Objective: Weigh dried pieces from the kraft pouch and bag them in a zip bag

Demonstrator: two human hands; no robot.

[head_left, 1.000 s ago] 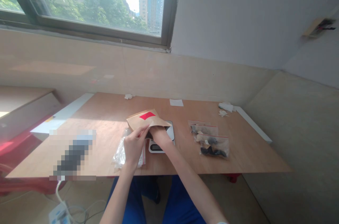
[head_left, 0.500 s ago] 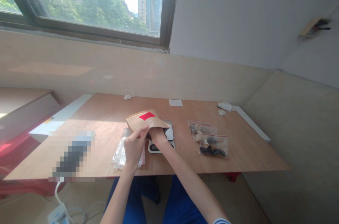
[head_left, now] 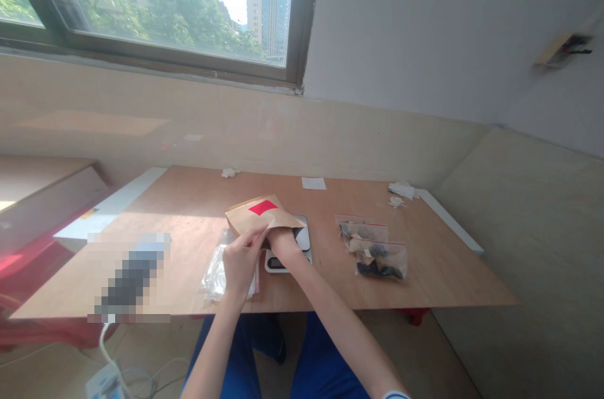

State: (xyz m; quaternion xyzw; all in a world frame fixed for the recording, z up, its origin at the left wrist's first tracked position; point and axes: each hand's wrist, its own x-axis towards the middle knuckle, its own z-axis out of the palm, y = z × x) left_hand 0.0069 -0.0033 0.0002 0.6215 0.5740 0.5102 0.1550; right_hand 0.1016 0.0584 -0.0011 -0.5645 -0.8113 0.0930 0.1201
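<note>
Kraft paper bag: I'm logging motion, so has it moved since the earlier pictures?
No; judged against the white paper sheet, the kraft paper bag shows no clear shift either way.

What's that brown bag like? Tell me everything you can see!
The brown bag looks like paper, with a plain bright red patch on its upper side. Its mouth faces the person, the near edge pinched by the left hand. The right hand reaches into the mouth, fingers hidden. It's beside or above the scale; I can't tell if they touch.
</note>
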